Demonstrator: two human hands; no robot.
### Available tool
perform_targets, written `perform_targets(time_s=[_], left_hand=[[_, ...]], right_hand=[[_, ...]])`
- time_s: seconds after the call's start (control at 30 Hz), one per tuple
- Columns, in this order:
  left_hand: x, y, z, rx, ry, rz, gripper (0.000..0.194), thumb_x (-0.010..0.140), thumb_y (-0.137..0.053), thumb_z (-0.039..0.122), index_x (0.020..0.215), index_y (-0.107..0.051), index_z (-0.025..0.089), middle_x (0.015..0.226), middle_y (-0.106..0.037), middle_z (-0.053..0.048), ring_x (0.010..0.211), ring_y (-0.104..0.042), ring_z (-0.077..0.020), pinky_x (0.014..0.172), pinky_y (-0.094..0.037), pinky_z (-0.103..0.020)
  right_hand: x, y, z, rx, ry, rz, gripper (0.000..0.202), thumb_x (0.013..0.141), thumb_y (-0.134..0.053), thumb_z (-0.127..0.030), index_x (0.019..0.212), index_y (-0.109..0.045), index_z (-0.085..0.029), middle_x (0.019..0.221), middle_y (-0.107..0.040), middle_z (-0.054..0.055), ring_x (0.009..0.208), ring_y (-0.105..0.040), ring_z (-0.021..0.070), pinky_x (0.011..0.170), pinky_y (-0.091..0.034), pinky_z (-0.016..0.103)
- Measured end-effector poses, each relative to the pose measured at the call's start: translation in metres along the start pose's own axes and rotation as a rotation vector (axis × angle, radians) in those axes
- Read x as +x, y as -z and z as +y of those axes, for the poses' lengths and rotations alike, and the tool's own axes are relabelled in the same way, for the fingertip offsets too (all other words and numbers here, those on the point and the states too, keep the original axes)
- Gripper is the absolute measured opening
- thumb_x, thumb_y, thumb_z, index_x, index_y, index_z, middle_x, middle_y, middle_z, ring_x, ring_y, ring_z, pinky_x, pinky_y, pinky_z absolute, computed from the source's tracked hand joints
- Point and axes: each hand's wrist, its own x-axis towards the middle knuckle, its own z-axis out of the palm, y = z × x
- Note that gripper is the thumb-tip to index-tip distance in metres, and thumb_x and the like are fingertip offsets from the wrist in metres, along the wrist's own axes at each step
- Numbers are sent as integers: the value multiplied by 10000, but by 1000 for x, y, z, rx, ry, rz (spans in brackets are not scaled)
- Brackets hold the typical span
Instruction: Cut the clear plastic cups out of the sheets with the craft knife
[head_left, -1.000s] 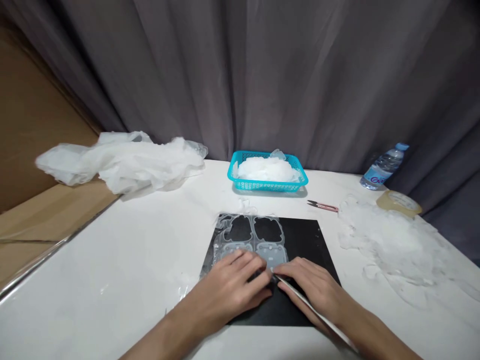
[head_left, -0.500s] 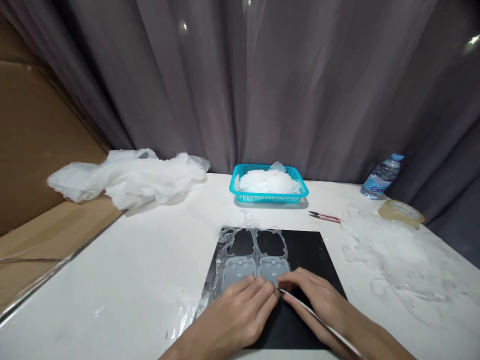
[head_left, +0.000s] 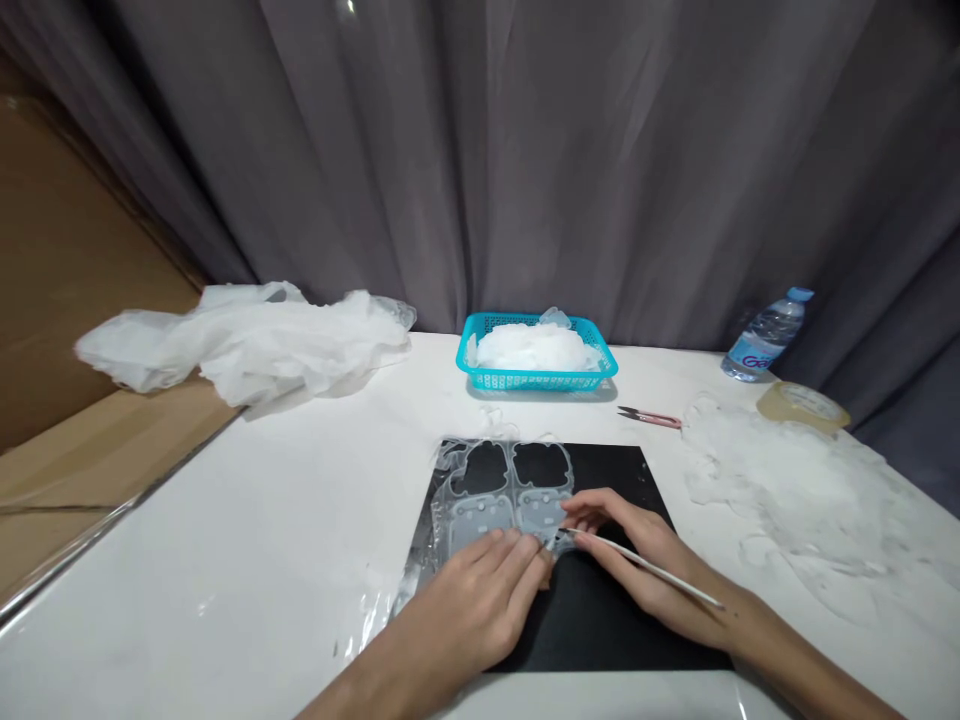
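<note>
A translucent moulded sheet (head_left: 480,516) with rounded panels and two cut-out openings lies on a black mat (head_left: 600,610). Over its near edge, my left hand (head_left: 491,590) is closed, fingers together, gripping and pressing the sheet; its thumb is mostly hidden. My right hand (head_left: 637,550) pinches a thin white-handled tool (head_left: 667,575) with a dark tip. That tip touches or nearly touches the sheet's right edge, just beside my left fingertips. The tool's handle slants back across my right hand toward the wrist.
A blue basket (head_left: 540,380) holding white film pieces stands at the back. Pink-handled thread snips (head_left: 651,418), a water bottle (head_left: 766,337), a tape roll (head_left: 804,406) and translucent scraps (head_left: 802,490) lie rightward. Crumpled white plastic (head_left: 285,345) and a cardboard box (head_left: 67,300) are left.
My right hand has moved up and away from the left, and the white-handled tool now points more sideways. The left hand stays on the sheet. The view has tilted slightly.
</note>
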Motion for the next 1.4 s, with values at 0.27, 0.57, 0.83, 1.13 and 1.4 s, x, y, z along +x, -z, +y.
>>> perform_targets(time_s=[0.27, 0.57, 0.83, 1.13, 1.4], left_hand=[[-4, 6, 4, -329, 113, -156, 233, 1057, -370, 39, 1020, -567, 157, 938, -660, -71, 835, -635, -225, 831, -515, -338], [9, 0, -2, -780, 537, -220, 185, 1112, -455, 297, 1015, -591, 219, 978, -651, -18, 880, -643, -179, 787, -462, -281], [30, 3, 1, -1222, 966, -22, 331, 956, -687, 533, 939, -686, 202, 836, -698, 0, 809, -657, -174, 740, -480, -259], [21, 6, -8, -1186, 920, -53, 322, 1011, -610, 467, 864, -669, 187, 781, -705, -10, 741, -644, -165, 712, -478, -264], [17, 9, -8, -1187, 906, -109, 320, 1019, -595, 475, 879, -642, 190, 777, -699, -9, 724, -657, -160, 716, -515, -270]], right_hand=[[20, 42, 20, 218, -45, 494, 332, 977, -657, -444, 1224, -632, -224, 1027, -730, 46, 903, -715, 181, 821, -587, 303], [11, 39, 0, 225, -76, 271, 376, 1010, -635, -407, 1357, -551, -289, 1118, -734, 23, 968, -699, 150, 862, -555, 265], [-6, 10, -15, 26, 3, 228, 386, 1052, -592, -352, 1422, -484, -341, 1215, -742, 8, 1106, -723, 162, 1016, -558, 321], [-8, -4, -17, -362, 381, 282, 434, 1053, -547, -168, 1473, -452, -223, 1164, -743, 80, 1037, -755, 196, 900, -637, 329], [-9, -1, -17, -499, 487, 267, 493, 1029, -552, -99, 1497, -423, -193, 1158, -738, 122, 1006, -745, 242, 854, -639, 376]])
